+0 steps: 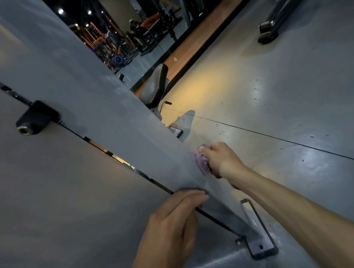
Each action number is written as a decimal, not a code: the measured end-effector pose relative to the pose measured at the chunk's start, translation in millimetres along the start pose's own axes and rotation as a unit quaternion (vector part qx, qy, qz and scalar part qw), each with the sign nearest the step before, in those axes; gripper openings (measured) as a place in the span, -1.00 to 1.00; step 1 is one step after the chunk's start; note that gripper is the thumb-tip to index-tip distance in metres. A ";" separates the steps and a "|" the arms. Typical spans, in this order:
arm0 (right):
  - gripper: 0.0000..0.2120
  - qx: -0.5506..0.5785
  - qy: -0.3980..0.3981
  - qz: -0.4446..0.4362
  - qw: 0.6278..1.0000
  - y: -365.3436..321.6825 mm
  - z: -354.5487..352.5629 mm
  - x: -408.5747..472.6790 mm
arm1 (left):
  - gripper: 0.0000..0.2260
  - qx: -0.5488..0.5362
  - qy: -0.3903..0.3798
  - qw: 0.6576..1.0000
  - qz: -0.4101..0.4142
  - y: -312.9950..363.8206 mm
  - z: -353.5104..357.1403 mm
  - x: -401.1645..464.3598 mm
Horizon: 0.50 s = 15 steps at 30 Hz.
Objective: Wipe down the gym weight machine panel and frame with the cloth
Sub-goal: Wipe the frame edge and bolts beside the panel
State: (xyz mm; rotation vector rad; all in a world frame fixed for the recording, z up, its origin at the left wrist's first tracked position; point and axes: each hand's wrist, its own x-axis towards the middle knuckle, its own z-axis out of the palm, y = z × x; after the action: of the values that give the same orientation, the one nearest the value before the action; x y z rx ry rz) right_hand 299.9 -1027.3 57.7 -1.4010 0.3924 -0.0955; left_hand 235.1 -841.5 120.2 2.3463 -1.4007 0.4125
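Observation:
The grey panel (pixel 60 194) of the weight machine fills the left half of the head view, with a grey frame post (pixel 103 108) running diagonally down to a bolted foot plate (pixel 261 245). My right hand (pixel 221 160) grips a bunched purple cloth (pixel 201 160) and presses it against the lower edge of the post. My left hand (pixel 171 230) rests on the panel with straight fingers, its fingertips touching the post's edge by the dark slot. Most of the cloth is hidden under my fingers.
A black knob (pixel 36 118) sticks out of the slot at the left. A padded seat (pixel 155 86) stands beyond the post. Grey concrete floor (pixel 271 102) spreads to the right, with another machine's foot (pixel 269 31) at the top right and a wall mirror (pixel 128 29) behind.

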 end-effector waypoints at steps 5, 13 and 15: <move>-0.56 -0.007 0.011 -0.027 1.000 -29.6 9.5 -5.1 | -0.70 0.004 0.015 1.000 0.005 1.3 -3.7 2.9; -0.62 0.041 0.016 -0.155 0.987 -84.2 17.1 -12.9 | -0.72 -0.004 0.037 0.999 0.005 2.7 -7.7 6.9; -0.63 0.014 0.000 -0.090 0.996 -68.1 10.8 -7.5 | -0.73 -0.003 0.047 0.999 0.006 3.7 -9.7 7.8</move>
State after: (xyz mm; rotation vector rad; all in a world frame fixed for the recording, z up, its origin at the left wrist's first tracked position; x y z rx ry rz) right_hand 307.6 -1027.0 126.6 -1.4069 0.2633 -0.2480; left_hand 234.9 -844.7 132.7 2.2841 -1.3713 0.5133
